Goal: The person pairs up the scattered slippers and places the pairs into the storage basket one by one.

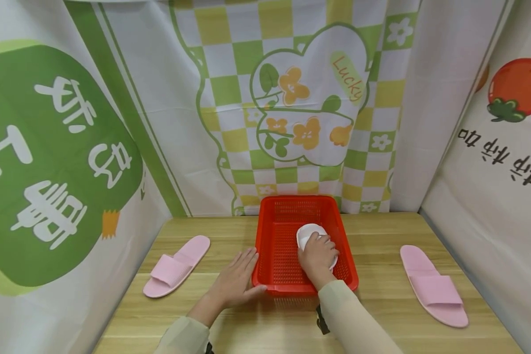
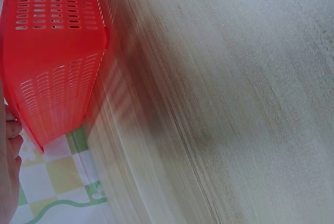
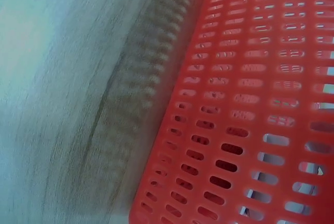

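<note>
In the head view a red perforated plastic basket (image 1: 307, 289) stands on the wooden table. My right hand (image 1: 318, 255) reaches into its right half and grips a white slipper (image 1: 309, 231), which lies lengthwise there, partly hidden under the fingers. The left hand (image 1: 234, 280) lies along the basket's left front corner, fingers straight against the rim and thumb at the front edge. At the left margin of the left wrist view, that hand's fingers (image 2: 14, 140) show beside the basket (image 2: 52, 51). Only the basket's slotted side (image 3: 245, 83) fills the right wrist view, without the hand.
One pink slipper (image 1: 170, 270) lies on the table left of the basket, its mate-like pink slipper (image 1: 435, 290) on the right. Printed fabric (image 1: 301, 172) hangs behind the table, with cloth walls at both sides.
</note>
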### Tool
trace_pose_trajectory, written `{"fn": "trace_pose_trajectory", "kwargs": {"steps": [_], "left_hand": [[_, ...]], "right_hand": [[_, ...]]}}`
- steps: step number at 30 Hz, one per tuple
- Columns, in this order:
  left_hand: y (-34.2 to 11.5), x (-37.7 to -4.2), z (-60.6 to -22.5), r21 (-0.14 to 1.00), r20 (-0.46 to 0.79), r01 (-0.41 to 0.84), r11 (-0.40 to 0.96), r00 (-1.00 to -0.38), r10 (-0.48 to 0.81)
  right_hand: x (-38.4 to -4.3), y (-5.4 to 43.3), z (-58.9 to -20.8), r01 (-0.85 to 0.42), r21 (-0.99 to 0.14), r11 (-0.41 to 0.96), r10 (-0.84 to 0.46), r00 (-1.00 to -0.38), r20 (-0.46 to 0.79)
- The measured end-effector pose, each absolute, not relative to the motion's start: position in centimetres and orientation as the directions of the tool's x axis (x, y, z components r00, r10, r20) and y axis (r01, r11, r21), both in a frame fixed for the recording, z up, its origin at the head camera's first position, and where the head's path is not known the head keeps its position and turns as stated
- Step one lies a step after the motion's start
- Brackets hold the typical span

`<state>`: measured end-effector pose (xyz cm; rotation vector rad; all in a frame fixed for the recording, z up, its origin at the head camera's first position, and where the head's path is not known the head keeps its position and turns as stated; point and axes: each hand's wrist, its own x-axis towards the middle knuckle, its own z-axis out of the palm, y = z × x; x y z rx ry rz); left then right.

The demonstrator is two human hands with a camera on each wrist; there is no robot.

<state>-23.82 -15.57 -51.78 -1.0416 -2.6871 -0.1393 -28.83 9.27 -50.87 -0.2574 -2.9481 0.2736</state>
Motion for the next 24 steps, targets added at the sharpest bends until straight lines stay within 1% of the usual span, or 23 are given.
{"fn": "trace_pose_trajectory", "kwargs": {"steps": [5, 11, 17, 24], "left_hand": [[-15.49, -23.79, -51.65, 0.000, 0.248, 0.667, 0.745, -0.722, 0.647], [-15.55, -23.86, -51.77, -0.004, 0.283, 0.678, 0.735, -0.704, 0.651], [-15.57, -23.90, -51.77, -0.017, 0.287, 0.677, 0.736, -0.702, 0.652], [-15.55, -23.82, -51.73, -0.012, 0.271, 0.670, 0.743, -0.713, 0.647]], "right_hand": [[-28.89, 9.44, -51.10, 0.165, -0.189, 0.968, 0.193, -0.971, 0.143], [-28.97, 9.41, -51.32, 0.162, -0.165, 0.973, 0.186, -0.972, 0.145], [-28.96, 9.23, -51.40, 0.167, -0.174, 0.970, 0.193, -0.971, 0.142], [-29.04, 9.09, -51.65, 0.179, -0.163, 0.970, 0.196, -0.976, 0.098]]}}
